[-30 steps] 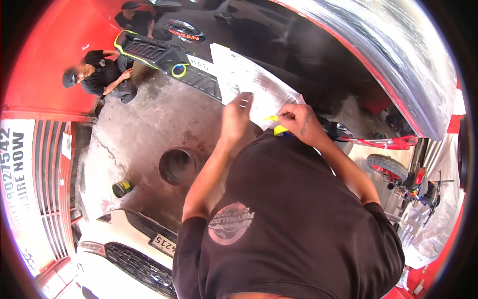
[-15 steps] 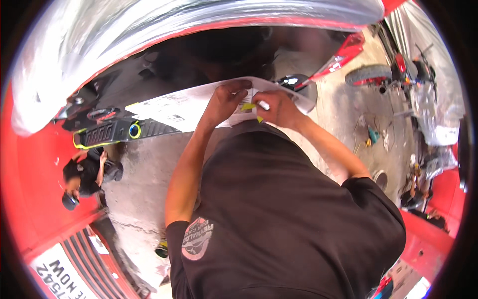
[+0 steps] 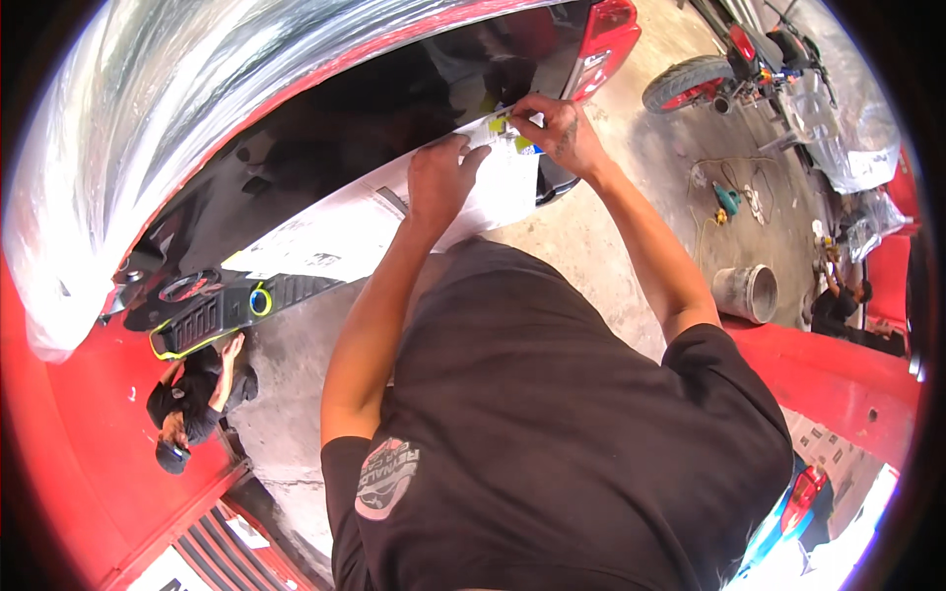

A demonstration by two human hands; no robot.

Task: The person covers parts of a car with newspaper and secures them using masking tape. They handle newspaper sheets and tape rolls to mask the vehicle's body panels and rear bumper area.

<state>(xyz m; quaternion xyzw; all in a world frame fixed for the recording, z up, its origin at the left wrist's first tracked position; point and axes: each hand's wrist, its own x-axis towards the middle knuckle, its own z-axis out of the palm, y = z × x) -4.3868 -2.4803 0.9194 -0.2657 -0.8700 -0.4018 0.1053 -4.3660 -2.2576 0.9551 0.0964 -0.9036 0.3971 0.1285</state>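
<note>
A white printed masking paper (image 3: pixel 340 231) lies along the lower edge of a glossy black vehicle panel (image 3: pixel 335 118). My left hand (image 3: pixel 443 179) is closed at the paper's upper edge, its bent fingers and thumb gripping the sheet there. Farther right, my right hand (image 3: pixel 564 136) pinches a piece of yellow-green tape (image 3: pixel 500 125) at the paper's upper right corner. Another bit of the same tape and a small blue patch show just below those fingers. The red tail light (image 3: pixel 603 47) is just beyond my right hand.
Clear plastic sheeting (image 3: pixel 128 128) covers the vehicle's upper part. A black step bumper (image 3: pixel 236 307) with yellow-green edging hangs at left, a person (image 3: pixel 197 399) in black near it. A motorcycle (image 3: pixel 749 69), a bucket (image 3: pixel 746 293) and a teal tool (image 3: pixel 727 197) with cords stand or lie at right.
Both hands have moved rightward along the panel toward the tail light, and stand farther apart. The right hand has risen to the paper's upper right corner. My view has turned and shifted right.
</note>
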